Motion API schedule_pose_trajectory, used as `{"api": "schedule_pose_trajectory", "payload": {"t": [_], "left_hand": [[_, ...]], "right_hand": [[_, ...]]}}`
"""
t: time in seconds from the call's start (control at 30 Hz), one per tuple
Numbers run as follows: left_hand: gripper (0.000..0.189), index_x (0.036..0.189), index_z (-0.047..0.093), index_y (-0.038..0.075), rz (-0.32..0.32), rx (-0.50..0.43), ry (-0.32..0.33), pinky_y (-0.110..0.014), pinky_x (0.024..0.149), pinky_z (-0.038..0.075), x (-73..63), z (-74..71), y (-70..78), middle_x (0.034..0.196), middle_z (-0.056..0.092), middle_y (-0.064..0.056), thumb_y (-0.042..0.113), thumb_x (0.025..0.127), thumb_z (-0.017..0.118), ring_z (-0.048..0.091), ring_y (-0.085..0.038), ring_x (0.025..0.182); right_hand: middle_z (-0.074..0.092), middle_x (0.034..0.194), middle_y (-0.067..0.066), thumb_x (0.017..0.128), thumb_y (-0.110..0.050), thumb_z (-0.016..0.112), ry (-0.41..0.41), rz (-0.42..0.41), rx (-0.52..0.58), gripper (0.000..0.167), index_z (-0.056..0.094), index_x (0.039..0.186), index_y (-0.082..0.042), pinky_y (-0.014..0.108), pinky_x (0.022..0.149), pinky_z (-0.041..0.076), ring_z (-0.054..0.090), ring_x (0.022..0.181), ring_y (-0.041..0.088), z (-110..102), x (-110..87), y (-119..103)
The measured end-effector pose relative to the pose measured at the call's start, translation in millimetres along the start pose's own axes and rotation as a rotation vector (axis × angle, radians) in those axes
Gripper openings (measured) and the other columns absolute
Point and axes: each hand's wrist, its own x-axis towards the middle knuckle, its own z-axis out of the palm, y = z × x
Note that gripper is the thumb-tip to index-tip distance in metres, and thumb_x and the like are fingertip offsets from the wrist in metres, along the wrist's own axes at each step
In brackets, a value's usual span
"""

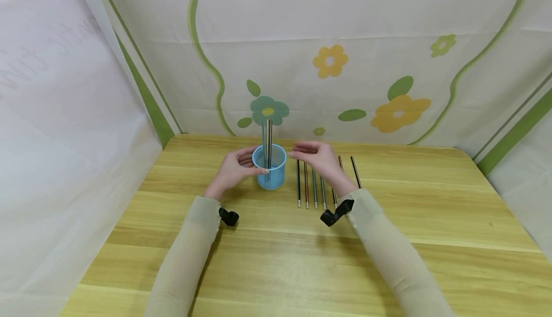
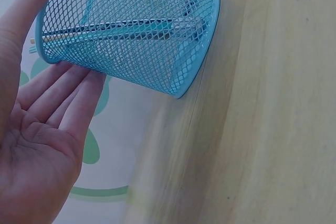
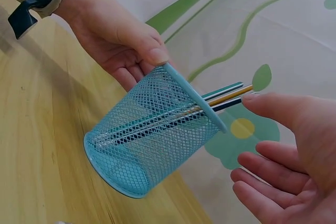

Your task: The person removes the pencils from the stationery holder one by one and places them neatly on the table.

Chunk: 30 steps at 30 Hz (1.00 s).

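A light-blue mesh pencil cup [image 1: 271, 179] stands upright on the table, with teal, gold and black pencils [image 3: 231, 96] leaning inside it. My left hand [image 1: 233, 169] grips the cup from its left side, the thumb near the rim and the fingers behind. Just right of the rim is my right hand [image 1: 318, 159], its fingers apart and nothing held in them. Seen from the right wrist, that hand's thumb [image 3: 273, 106] is close to the tops of the pencils; contact with them is not clear.
To the right of the cup, several pencils [image 1: 315, 190] lie side by side on the wooden table [image 1: 276, 264], partly under the right hand and forearm. One dark pencil [image 1: 355, 172] lies at the row's right end. A patterned cloth [image 1: 276, 58] hangs behind the table.
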Motion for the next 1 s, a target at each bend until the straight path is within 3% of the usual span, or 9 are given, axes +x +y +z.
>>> {"api": "schedule_pose_trajectory", "payload": {"t": [0.63, 1.0], "left_hand": [[0.071, 0.141, 0.06, 0.007, 0.002, 0.009, -0.006, -0.033, 0.1, 0.053, 0.5, -1.0, 0.3, 0.133, 0.065, -0.008, 0.018, 0.079, 0.092, 0.064, -0.022, 0.119], [0.07, 0.142, 0.059, 0.007, 0.004, 0.005, -0.007, -0.033, 0.101, 0.052, 1.0, -1.7, 0.3, 0.135, 0.064, -0.009, 0.017, 0.08, 0.091, 0.063, -0.023, 0.12]], "right_hand": [[0.071, 0.121, -0.001, 0.092, -0.033, 0.079, -0.013, -0.042, -0.048, 0.041, 0.072, 0.127, -0.013, 0.04, 0.103, 0.05, 0.063, 0.116, 0.018, 34, 39.3, -1], [0.072, 0.119, 0.002, 0.093, -0.03, 0.079, -0.031, -0.031, -0.037, 0.034, 0.076, 0.122, -0.012, 0.039, 0.101, 0.051, 0.064, 0.115, 0.019, 46, 49.5, -1]]}}
